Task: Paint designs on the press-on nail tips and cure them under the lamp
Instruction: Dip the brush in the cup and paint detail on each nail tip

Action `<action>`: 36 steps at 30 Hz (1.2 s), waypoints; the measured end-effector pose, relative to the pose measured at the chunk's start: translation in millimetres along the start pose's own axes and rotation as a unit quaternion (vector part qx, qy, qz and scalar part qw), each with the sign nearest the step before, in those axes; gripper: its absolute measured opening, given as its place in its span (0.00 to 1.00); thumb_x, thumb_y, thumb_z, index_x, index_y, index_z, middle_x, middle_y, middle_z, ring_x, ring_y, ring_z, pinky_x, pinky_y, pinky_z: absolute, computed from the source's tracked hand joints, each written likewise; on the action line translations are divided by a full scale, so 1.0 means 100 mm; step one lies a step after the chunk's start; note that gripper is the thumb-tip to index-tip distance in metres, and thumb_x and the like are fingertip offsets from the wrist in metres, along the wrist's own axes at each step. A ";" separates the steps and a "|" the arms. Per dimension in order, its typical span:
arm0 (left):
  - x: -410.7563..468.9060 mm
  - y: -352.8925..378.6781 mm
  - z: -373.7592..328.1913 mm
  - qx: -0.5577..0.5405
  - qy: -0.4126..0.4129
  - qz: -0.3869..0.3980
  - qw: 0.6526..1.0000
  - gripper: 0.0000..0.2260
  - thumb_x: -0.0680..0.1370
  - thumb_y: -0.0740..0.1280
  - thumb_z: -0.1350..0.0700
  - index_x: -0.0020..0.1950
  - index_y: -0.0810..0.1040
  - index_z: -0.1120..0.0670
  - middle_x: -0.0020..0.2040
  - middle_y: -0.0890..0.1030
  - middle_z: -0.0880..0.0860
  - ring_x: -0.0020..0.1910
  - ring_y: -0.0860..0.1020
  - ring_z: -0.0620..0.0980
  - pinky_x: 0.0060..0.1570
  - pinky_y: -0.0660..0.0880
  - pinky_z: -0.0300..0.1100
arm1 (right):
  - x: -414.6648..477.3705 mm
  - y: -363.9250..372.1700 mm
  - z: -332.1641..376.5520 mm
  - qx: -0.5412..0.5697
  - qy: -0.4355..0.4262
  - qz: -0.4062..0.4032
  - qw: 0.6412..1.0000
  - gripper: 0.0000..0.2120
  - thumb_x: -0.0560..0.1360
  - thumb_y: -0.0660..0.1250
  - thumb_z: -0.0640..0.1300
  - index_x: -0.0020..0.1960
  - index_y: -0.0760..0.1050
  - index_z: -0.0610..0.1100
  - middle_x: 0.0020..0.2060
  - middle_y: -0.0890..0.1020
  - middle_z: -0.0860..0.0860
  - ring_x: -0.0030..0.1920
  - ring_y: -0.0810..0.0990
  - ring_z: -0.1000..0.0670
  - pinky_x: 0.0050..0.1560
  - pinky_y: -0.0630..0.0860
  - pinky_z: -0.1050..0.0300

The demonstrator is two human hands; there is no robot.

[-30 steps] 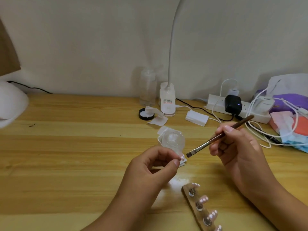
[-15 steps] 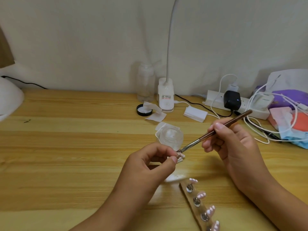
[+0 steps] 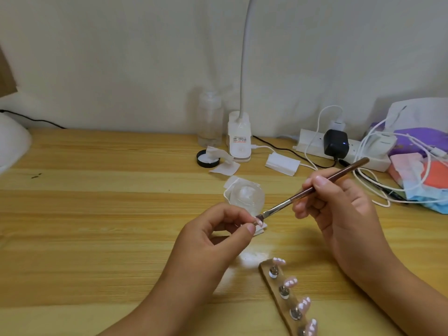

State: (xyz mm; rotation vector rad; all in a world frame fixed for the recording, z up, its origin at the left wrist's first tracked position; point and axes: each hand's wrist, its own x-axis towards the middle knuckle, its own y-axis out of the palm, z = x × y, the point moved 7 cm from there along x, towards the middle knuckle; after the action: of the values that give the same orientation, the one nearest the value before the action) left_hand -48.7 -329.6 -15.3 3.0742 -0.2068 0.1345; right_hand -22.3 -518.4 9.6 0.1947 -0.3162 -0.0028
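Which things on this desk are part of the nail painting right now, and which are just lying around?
In use:
- brush, held by the right hand
- nail tip, pinched by the left hand
- wooden strip carrying more tips
- clear dish, likely

Lying about:
- power strip
- black charger
- face masks
- clear bottle
- black lid

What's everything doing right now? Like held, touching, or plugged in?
left hand: pinching one nail tip
right hand: holding the brush
brush: bristles touching that nail tip
other nail tips: painted, mounted on wooden strip
black lid: lying loose on the desk
black charger: plugged in, blue light on
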 end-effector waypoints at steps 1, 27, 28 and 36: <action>0.00 -0.01 0.00 -0.007 0.002 -0.005 1.000 0.02 0.68 0.71 0.51 0.39 0.82 0.45 0.39 0.82 0.42 0.36 0.75 0.40 0.37 0.71 0.27 | 0.00 -0.02 0.01 -0.014 -0.012 -0.012 1.000 0.06 0.78 0.67 0.46 0.43 0.80 0.47 0.33 0.82 0.46 0.34 0.82 0.50 0.36 0.79 0.61; 0.01 -0.01 0.02 -0.067 -0.021 -0.007 0.998 0.08 0.64 0.72 0.48 0.40 0.85 0.47 0.37 0.84 0.48 0.38 0.80 0.41 0.41 0.76 0.31 | 0.00 -0.06 0.02 0.050 0.009 -0.024 0.998 0.08 0.75 0.66 0.46 0.40 0.82 0.50 0.31 0.82 0.48 0.33 0.82 0.53 0.36 0.79 0.62; 0.01 -0.01 0.01 -0.068 -0.019 -0.007 0.998 0.07 0.64 0.72 0.49 0.40 0.84 0.47 0.37 0.84 0.48 0.37 0.80 0.41 0.40 0.75 0.31 | -0.01 -0.05 0.01 0.051 0.016 -0.016 0.998 0.09 0.74 0.65 0.46 0.39 0.82 0.51 0.30 0.82 0.48 0.33 0.82 0.53 0.35 0.79 0.62; -0.01 -0.01 -0.01 -0.058 -0.011 -0.001 0.998 0.06 0.65 0.72 0.49 0.40 0.84 0.47 0.36 0.83 0.45 0.36 0.79 0.39 0.38 0.73 0.29 | -0.02 0.05 0.02 0.017 0.013 0.017 1.000 0.06 0.71 0.68 0.50 0.40 0.82 0.51 0.31 0.83 0.46 0.33 0.83 0.51 0.36 0.79 0.61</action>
State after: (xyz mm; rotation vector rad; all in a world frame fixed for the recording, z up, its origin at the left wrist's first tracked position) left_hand -49.2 -328.4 -14.1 2.9615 -0.2041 0.0847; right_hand -25.3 -513.6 11.6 0.2235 -0.2942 0.0394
